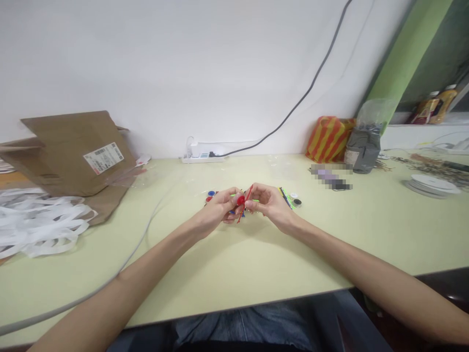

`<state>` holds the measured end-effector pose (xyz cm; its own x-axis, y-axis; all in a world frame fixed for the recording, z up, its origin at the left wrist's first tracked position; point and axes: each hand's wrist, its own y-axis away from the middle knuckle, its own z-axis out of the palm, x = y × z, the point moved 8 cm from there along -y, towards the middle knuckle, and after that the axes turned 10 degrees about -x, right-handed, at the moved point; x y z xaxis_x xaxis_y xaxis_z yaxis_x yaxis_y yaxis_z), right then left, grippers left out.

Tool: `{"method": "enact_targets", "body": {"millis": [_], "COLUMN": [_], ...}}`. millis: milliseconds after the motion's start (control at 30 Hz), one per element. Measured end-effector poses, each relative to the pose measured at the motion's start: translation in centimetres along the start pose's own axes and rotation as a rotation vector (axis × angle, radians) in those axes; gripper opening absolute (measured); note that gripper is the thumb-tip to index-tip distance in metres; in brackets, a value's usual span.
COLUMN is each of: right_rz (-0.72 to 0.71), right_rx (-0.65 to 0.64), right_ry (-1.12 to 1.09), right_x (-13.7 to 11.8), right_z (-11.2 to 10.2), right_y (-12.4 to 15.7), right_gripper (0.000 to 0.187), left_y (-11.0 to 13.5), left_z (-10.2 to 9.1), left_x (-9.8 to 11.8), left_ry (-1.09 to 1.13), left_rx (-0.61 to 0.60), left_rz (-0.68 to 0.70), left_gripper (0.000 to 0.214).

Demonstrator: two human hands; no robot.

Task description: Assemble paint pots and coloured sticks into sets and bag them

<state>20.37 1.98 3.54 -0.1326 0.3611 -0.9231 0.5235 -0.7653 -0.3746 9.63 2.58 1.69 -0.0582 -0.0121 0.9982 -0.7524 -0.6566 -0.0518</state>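
Observation:
Both hands meet over the middle of the pale green table (234, 264). My left hand (220, 210) is closed, pinching a small round red piece (241, 199). My right hand (269, 203) is closed too, pinching a thin red cord (248, 195) that runs down through the red piece. Just behind the hands lie small blue and red round pieces (210, 194), thin green and black sticks (287, 198) and a small black and a white disc (296, 201).
A brown cardboard box (76, 151) and a heap of white straps (40, 220) lie at the left. A grey cable (139, 244) crosses the table. A power strip (203, 155) sits at the wall. Striped and grey bags (344, 139) and a tape roll (432, 185) stand at the right.

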Motion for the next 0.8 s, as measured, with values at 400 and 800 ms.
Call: {"method": "enact_targets", "body": {"millis": [400,800], "right_rz": [0.011,-0.058], "right_rx": [0.016,-0.004], "right_ry": [0.022,0.014], "right_x": [-0.25,-0.22], "right_z": [-0.33,-0.46], "right_y": [0.03,-0.06], "right_gripper": [0.041,0.036], "left_y": [0.19,0.14], "left_z": [-0.51,-0.12], "left_x": [0.19,0.31], "left_ry": [-0.15,-0.243], "left_rx": [0.041,0.033], "left_rz": [-0.012,0.021], "left_gripper": [0.041,0.046]}}
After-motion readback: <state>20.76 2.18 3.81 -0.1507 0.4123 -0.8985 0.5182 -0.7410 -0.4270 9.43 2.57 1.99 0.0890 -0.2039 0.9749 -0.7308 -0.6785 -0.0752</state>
